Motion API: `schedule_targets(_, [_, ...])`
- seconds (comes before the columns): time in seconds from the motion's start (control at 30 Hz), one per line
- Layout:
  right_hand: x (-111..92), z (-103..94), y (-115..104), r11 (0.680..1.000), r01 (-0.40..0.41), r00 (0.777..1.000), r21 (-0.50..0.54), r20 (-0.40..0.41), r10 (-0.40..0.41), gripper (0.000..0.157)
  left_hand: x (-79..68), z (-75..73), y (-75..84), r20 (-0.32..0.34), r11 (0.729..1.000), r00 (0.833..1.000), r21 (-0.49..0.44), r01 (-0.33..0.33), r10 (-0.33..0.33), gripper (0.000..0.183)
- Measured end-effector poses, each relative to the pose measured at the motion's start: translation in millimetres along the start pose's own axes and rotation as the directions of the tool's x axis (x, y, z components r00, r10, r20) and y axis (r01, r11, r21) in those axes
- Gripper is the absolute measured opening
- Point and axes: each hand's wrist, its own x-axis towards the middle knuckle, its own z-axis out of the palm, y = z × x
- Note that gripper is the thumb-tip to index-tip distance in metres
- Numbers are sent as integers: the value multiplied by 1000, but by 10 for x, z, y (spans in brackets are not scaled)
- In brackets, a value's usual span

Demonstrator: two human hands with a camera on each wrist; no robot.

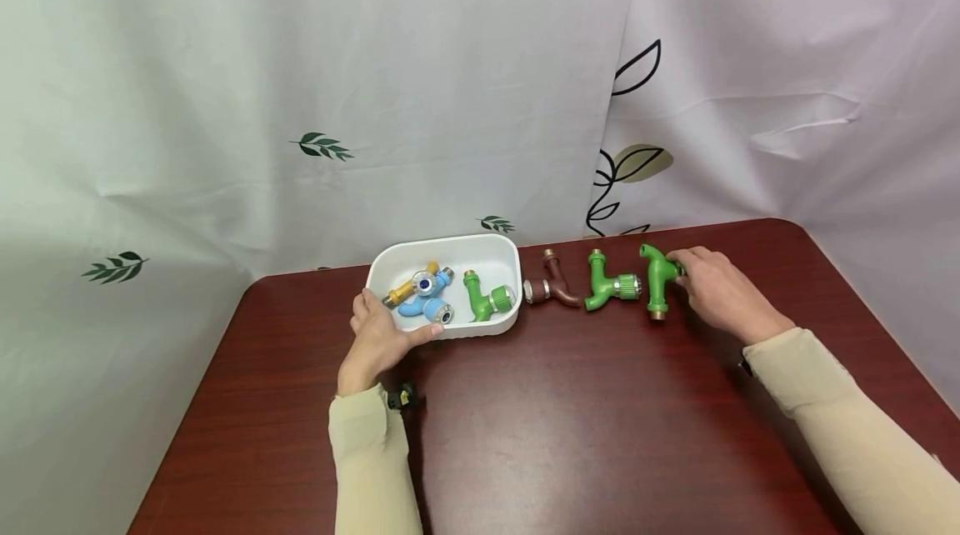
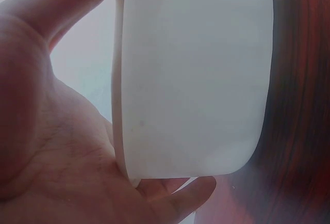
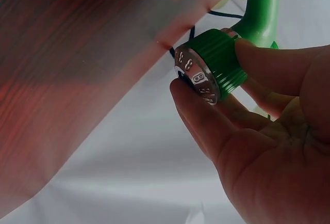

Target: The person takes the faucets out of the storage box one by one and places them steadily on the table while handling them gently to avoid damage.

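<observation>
My left hand (image 1: 377,343) grips the near left corner of a white plastic basin (image 1: 491,328), thumb along the front rim and fingers at the left side. Close up in the left wrist view, the basin's smooth wall (image 2: 196,79) lies against the palm. Inside the basin are a yellow tap (image 1: 403,293), a blue tap (image 1: 415,307) and a green tap (image 1: 476,299). At the right, my right hand (image 1: 716,285) holds another green tap (image 1: 658,278) by its ribbed knob (image 3: 216,59), fingers on the knob's silver end and thumb on its side.
Between the basin and my right hand, a brown tap (image 1: 558,285) and a further green tap (image 1: 602,285) lie on the dark red table (image 1: 570,427). Behind the table's back edge hangs a pale curtain (image 1: 450,102) with leaf prints.
</observation>
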Motion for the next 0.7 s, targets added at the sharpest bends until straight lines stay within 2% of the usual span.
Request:
schedule_targets(0.23, [13, 34, 36, 999, -26, 999, -19, 40, 27, 32, 3, 10, 4, -2, 1000, 1000, -2, -9, 9, 135])
schedule_targets(0.7, [97, 82, 105, 999, -27, 997, -26, 73, 29, 32, -2, 6, -7, -6, 1000, 1000, 6, -10, 10, 136])
